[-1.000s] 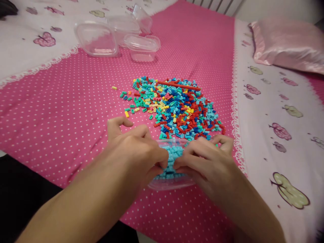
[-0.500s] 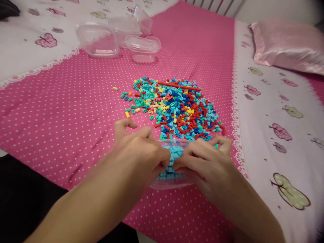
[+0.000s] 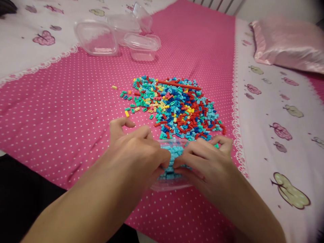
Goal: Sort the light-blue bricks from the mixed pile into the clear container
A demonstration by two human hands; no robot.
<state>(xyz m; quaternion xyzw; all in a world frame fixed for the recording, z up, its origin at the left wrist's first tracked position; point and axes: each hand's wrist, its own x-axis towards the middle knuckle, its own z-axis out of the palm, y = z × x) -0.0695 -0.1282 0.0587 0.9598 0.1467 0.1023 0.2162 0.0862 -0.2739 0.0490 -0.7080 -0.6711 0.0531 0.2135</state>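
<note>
A clear plastic container (image 3: pixel 172 185) sits close in front of me with light blue building bricks (image 3: pixel 173 152) inside, some lined up in rows. My left hand (image 3: pixel 141 150) reaches in from the left, its thumb and forefinger closed against the bricks and another finger curled up outside. From the right, my right hand (image 3: pixel 205 158) has its fingers bent and pinched on the same bricks. Both sets of fingertips nearly meet at the middle; the exact pieces between them are partly hidden. Just beyond lies a large heap of mixed bricks (image 3: pixel 182 108) in blue, red, green and yellow.
Long red strips (image 3: pixel 178 85) rest on top of the heap. Several clear plastic containers (image 3: pixel 97 37) stand at the back left. A pink satin pillow (image 3: pixel 291 44) is at the far right. Everything lies on a pink dotted bedsheet (image 3: pixel 63 111).
My left hand has shifted slightly left, and the light blue bricks between my hands have moved a little inside the container. The heap stays the same.
</note>
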